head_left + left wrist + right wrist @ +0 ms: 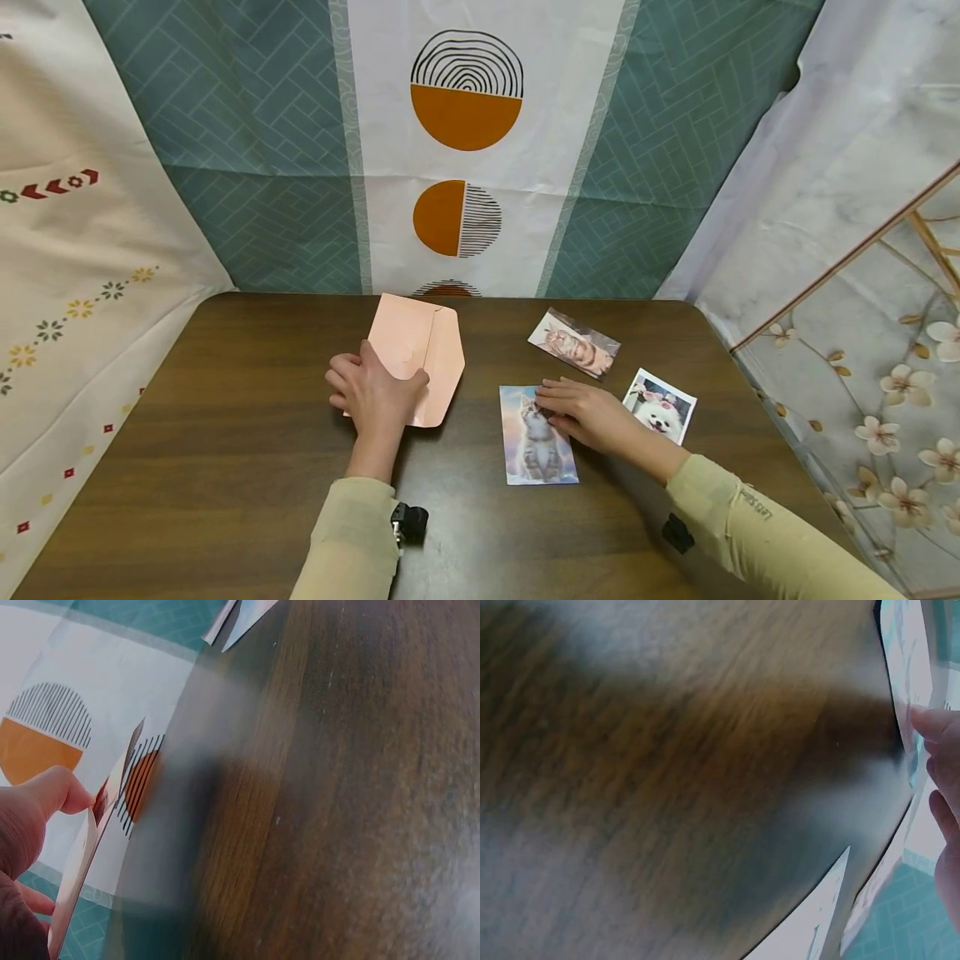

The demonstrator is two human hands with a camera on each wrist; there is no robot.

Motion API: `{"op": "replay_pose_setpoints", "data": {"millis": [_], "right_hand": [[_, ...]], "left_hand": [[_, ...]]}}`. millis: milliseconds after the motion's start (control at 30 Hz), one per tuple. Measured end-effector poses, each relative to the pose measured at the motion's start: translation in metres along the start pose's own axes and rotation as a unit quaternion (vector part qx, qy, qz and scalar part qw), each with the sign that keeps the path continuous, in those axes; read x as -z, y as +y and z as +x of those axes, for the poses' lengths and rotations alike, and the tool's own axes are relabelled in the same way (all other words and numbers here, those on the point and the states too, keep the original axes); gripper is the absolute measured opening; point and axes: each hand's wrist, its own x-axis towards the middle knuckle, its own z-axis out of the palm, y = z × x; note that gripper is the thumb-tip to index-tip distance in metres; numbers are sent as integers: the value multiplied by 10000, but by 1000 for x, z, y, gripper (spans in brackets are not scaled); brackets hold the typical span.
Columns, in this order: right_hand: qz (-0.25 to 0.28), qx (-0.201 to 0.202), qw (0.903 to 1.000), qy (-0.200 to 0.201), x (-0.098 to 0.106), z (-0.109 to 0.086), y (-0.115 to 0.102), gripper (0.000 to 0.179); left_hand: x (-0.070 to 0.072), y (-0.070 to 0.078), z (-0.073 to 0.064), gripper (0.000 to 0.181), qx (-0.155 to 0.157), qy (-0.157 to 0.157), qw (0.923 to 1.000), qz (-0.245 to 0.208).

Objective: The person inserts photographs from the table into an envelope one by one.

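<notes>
My left hand [378, 392] grips a pale pink envelope [442, 367] near its left side. In the left wrist view the envelope [79, 874] stands tilted, the thumb on its edge and the fingers behind it. Its pointed flap is unfolded toward the right. My right hand [588, 417] touches the upper right part of a kitten card [536, 450], its fingers lying over the edge. The right wrist view has a fingertip on the surface of this card [907, 664]; whether anything pinches it from below is hidden.
Beyond the right hand lies a photo of an orange cat [573, 346], apparently in a clear sleeve. A white dog photo [662, 408] is partly behind the right forearm. All rest on a dark wooden table [225, 467], with patterned cloths [270, 150] hanging around it.
</notes>
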Motion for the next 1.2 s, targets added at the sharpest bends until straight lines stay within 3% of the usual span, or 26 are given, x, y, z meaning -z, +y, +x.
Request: {"op": "replay_pose_setpoints", "data": {"millis": [133,233,367,500,700,933,1200], "right_hand": [[356,-628,9973,118,4,2,1,47],[683,-1236,9899,114,8,3,3,53],[1221,-1957,9730,2,11,5,7,54],[1748,-2374,9555,32,11,7,12,54],[1874,-2497,9500,-68,8,8,20,53],[1878,-2455,9503,-364,8,14,26,46],[1794,-2337,9546,-430,7,16,26,31]], "left_hand": [[-1,-1,0,85,-36,16,10000,-9],[-2,-2,0,85,-43,13,10000,0],[-3,-2,-1,85,-42,-2,10000,-2],[-2,-2,-1,86,-35,10,10000,-18],[-2,-2,-1,86,-18,-29,10000,21],[0,-5,0,89,78,-59,9999,41],[1,-4,0,87,80,-126,9999,77]]}}
